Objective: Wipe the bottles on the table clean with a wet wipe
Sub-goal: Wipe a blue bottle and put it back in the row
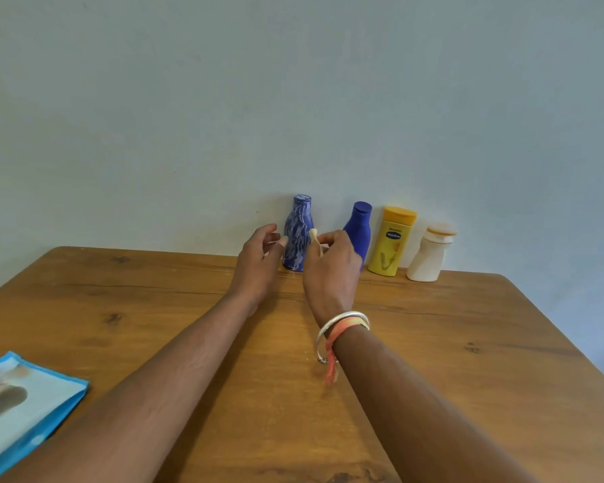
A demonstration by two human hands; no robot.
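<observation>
Bottles stand along the wall on the surface, and your left hand opens beside the streaked bottle to steady it while your right hand pinches the wipe.

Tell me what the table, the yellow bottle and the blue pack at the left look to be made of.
Table: wood or wood veneer, going by the grain lines and dark knots; low satin sheen.
Yellow bottle: likely plastic, opaque and smooth, with a moulded flip cap and printed label.
Blue pack: seems to be soft plastic film, slightly glossy, with a printed face and a flat sealed edge.
</observation>
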